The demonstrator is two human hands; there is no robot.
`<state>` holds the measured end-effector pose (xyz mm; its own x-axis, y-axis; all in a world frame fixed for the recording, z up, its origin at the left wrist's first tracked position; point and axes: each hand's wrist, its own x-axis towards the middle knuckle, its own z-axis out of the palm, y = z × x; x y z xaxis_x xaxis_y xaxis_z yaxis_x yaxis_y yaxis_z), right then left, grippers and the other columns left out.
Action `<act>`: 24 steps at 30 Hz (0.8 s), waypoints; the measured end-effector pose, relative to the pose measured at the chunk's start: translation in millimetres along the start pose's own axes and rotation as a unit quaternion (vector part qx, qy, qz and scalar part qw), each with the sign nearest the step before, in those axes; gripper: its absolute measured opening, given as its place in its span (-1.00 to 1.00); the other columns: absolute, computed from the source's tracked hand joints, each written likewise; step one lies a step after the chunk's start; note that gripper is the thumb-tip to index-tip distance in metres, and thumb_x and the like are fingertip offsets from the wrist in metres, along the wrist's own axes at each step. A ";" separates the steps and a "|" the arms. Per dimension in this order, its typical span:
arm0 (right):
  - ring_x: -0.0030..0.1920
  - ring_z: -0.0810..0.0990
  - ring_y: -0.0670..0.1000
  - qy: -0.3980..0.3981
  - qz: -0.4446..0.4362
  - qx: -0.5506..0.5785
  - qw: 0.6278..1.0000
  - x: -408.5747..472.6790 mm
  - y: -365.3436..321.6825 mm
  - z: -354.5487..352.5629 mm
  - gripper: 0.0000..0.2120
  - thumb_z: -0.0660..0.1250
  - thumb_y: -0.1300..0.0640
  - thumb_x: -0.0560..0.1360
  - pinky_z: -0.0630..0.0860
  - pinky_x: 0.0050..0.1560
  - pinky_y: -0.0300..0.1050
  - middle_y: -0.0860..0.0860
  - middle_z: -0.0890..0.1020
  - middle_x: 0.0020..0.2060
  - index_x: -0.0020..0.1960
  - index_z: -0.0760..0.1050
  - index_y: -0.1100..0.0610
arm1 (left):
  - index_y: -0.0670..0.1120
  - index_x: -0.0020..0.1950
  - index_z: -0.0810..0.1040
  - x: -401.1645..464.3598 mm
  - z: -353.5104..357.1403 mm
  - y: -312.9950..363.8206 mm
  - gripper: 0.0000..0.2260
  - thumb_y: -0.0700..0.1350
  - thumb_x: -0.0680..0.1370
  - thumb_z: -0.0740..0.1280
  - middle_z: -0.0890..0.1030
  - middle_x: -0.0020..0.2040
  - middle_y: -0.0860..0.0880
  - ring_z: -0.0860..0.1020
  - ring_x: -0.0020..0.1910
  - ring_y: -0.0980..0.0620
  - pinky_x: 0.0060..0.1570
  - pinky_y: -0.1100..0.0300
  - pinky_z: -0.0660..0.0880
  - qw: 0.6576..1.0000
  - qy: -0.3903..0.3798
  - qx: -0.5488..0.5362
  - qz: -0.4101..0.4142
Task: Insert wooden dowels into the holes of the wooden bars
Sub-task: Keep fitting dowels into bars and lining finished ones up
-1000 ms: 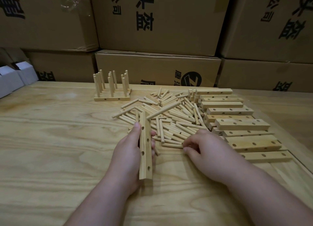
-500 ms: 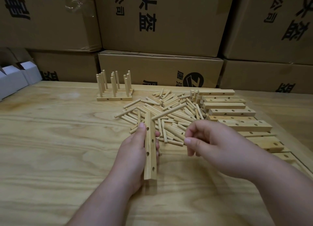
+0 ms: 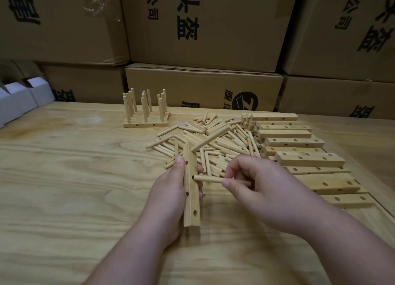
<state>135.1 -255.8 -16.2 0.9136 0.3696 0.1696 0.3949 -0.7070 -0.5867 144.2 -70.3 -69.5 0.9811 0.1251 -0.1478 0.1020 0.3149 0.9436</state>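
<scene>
- A bar (image 3: 191, 190) is gripped by the left hand (image 3: 168, 199), thumb along its left edge and fingertips showing past its right edge. It is held lengthwise, pointing away from the person, with its drilled face turned to the right.
- Three holes are visible on that face; the near end is held just above the table (image 3: 64, 178).
- A dowel (image 3: 210, 179) is pinched by the right hand (image 3: 256, 190) between thumb and curled fingers. It is held level, crosswise to the bar.
- The dowel's left tip is placed at the second hole from the far end. How far it has entered cannot be told.
- A pile of loose dowels (image 3: 213, 139) is spread on the table beyond the hands.
- A stack of bars (image 3: 299, 150) is laid to the right of the pile, holes showing.
- Finished bars (image 3: 146, 120), with dowels standing upright in them, are set at the far left of the pile.
- Cardboard boxes (image 3: 203, 28) are stacked behind the table.
- White boxes (image 3: 19, 101) are seen at the far left edge.
</scene>
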 end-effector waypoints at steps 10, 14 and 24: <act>-0.26 0.55 -0.24 0.019 0.003 -0.017 1.000 -0.6 -4.2 -0.7 -0.94 0.43 -0.12 0.51 0.48 -0.33 -0.36 -0.36 0.58 -0.22 -0.12 0.59 -0.18 | 0.02 -0.18 0.69 -4.9 4.1 -0.7 -0.53 0.26 0.64 0.15 0.59 -0.40 -0.02 0.52 -0.47 0.07 -0.44 0.18 0.46 0.997 -0.006 0.069 0.033; -0.18 0.58 -0.20 0.045 -0.017 -0.039 0.998 -1.3 -6.5 -1.3 -0.88 0.40 -0.16 0.50 0.59 -0.22 -0.15 -0.26 0.61 -0.20 -0.06 0.65 -0.15 | 0.04 -0.18 0.66 -4.5 4.2 -3.9 -0.54 0.26 0.65 0.11 0.59 -0.41 -0.01 0.52 -0.44 0.06 -0.32 0.11 0.43 0.992 0.001 0.107 0.066; -0.38 0.53 -0.02 0.014 0.033 -0.084 0.996 -3.2 -14.4 2.3 -0.55 0.22 -0.28 0.56 0.52 -0.33 0.07 0.01 0.58 -0.41 -0.23 0.57 0.05 | 0.14 -0.20 0.62 -4.5 4.1 -8.0 -0.59 0.22 0.66 0.09 0.61 -0.39 0.08 0.54 -0.42 0.15 -0.40 0.27 0.44 0.986 0.015 0.122 0.115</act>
<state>126.2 -245.4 -10.1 0.9393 0.3040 0.1589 0.3429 -0.8206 -0.4572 139.6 -77.2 -75.2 0.9779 0.1960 0.0734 -0.0829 0.0406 0.9957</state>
